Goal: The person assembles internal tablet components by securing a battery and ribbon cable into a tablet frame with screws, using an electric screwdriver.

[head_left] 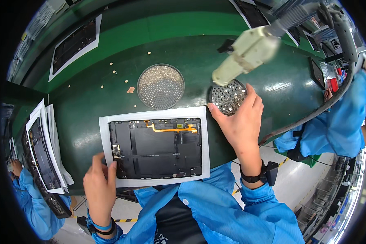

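Here's the green tabletop (83, 110), and on it a white sheet (205, 142) carrying the opened dark tablet (150, 140), long axis running side to side before the wearer! Left grip (99, 183) is nearer, thumb and fingers at the tablet's left short edge; whether they pinch it, can't tell. Right grip (247, 122) is out past the upper right corner, thumb and fingers clasping opposite sides of the smaller dish (219, 93), just under the pale nozzle (244, 53). And inside that dish, tiny shiny pieces (232, 106)!
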